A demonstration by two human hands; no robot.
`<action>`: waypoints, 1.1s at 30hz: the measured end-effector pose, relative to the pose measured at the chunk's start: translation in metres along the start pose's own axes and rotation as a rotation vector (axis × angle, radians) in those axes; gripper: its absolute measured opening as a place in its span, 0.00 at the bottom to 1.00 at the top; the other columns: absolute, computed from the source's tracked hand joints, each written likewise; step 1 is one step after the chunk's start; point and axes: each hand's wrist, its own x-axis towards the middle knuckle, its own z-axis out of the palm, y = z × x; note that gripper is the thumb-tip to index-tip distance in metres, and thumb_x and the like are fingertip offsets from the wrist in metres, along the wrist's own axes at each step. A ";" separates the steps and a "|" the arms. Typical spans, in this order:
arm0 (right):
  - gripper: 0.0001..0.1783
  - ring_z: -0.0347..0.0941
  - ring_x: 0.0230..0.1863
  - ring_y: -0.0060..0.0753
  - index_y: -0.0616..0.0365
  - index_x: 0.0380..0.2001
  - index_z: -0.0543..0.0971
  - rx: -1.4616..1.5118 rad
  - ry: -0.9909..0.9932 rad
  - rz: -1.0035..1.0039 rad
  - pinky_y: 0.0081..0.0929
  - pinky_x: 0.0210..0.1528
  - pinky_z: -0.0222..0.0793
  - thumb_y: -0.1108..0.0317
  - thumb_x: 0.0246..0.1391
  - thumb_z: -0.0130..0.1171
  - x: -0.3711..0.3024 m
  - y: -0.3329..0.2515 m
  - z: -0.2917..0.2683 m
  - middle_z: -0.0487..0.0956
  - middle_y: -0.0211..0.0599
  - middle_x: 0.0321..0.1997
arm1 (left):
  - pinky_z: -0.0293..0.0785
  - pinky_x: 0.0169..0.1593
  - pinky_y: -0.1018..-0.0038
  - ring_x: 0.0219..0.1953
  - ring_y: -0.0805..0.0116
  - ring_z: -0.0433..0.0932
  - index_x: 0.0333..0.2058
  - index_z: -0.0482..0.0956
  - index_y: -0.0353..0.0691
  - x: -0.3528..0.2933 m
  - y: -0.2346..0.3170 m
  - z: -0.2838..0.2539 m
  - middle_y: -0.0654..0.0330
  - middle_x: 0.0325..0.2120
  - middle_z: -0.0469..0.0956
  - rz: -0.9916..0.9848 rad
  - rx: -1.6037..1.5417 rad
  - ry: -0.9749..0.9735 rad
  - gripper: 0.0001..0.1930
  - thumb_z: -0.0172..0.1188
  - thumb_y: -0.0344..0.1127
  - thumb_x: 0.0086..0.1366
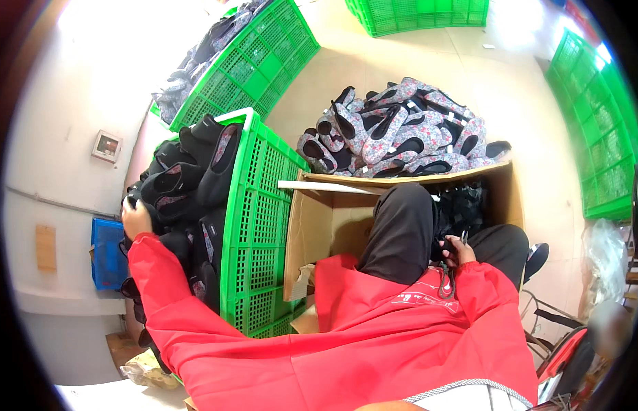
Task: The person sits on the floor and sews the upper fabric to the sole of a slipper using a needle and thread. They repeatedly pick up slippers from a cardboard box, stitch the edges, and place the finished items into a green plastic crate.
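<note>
One left hand (136,222) touches one shoe (136,192), one right hand (459,253) one tool (463,237).

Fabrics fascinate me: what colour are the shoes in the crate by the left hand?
Those shoes are black outside, some with patterned linings; best in the head view.

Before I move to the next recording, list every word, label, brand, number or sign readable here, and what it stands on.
None can be quoted.
Red smock: white lettering on the front, too small and distorted.
Floral slippers: white tags, too small.
Black slippers: tiny pale marks, too small.
Wall-mounted box: panel too blurred.
</note>
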 end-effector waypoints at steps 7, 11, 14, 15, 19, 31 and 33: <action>0.13 0.74 0.21 0.21 0.51 0.47 0.74 0.022 -0.059 -0.007 0.18 0.13 0.54 0.60 0.63 0.49 -0.001 -0.002 0.003 0.82 0.33 0.37 | 0.65 0.60 0.63 0.55 0.52 0.71 0.46 0.78 0.37 -0.062 0.280 -0.010 0.50 0.47 0.76 0.672 -0.426 -0.199 0.18 0.62 0.31 0.54; 0.15 0.73 0.24 0.20 0.52 0.47 0.74 -0.021 -0.073 -0.016 0.16 0.15 0.59 0.58 0.62 0.49 0.002 -0.001 -0.002 0.81 0.32 0.38 | 0.62 0.63 0.63 0.59 0.49 0.65 0.52 0.75 0.40 -0.122 0.373 0.046 0.46 0.55 0.68 0.717 -0.493 -0.552 0.26 0.66 0.38 0.54; 0.13 0.74 0.22 0.21 0.53 0.46 0.75 -0.033 -0.009 -0.021 0.17 0.13 0.56 0.60 0.64 0.48 0.001 -0.004 0.003 0.83 0.35 0.36 | 0.59 0.64 0.62 0.61 0.47 0.62 0.56 0.70 0.37 -0.160 0.411 0.125 0.40 0.57 0.65 0.769 -0.386 -0.784 0.34 0.64 0.48 0.54; 0.13 0.74 0.22 0.20 0.53 0.45 0.75 -0.020 -0.017 -0.005 0.16 0.13 0.57 0.60 0.63 0.49 0.005 -0.002 0.001 0.82 0.35 0.36 | 0.62 0.62 0.61 0.59 0.46 0.66 0.58 0.68 0.36 -0.172 0.418 0.149 0.41 0.57 0.67 0.704 -0.340 -0.876 0.36 0.63 0.52 0.54; 0.11 0.75 0.22 0.20 0.52 0.44 0.75 0.033 0.031 0.014 0.16 0.13 0.57 0.62 0.63 0.49 0.005 -0.006 0.009 0.82 0.34 0.36 | 0.69 0.58 0.60 0.58 0.46 0.69 0.63 0.60 0.37 -0.189 0.440 0.252 0.44 0.58 0.66 0.595 -0.267 -1.197 0.44 0.62 0.58 0.53; 0.10 0.74 0.22 0.21 0.54 0.43 0.75 0.038 0.117 0.102 0.16 0.16 0.58 0.63 0.62 0.51 0.024 -0.010 0.021 0.82 0.37 0.35 | 0.67 0.59 0.59 0.63 0.47 0.64 0.67 0.50 0.40 -0.200 0.486 0.378 0.41 0.64 0.56 0.491 -0.214 -1.170 0.52 0.62 0.64 0.52; 0.09 0.75 0.22 0.22 0.54 0.43 0.75 0.061 0.109 0.104 0.16 0.14 0.56 0.65 0.62 0.50 0.027 -0.011 0.022 0.82 0.38 0.35 | 0.65 0.61 0.57 0.64 0.46 0.62 0.67 0.51 0.37 -0.200 0.476 0.403 0.36 0.62 0.58 0.386 -0.411 -1.307 0.53 0.61 0.66 0.52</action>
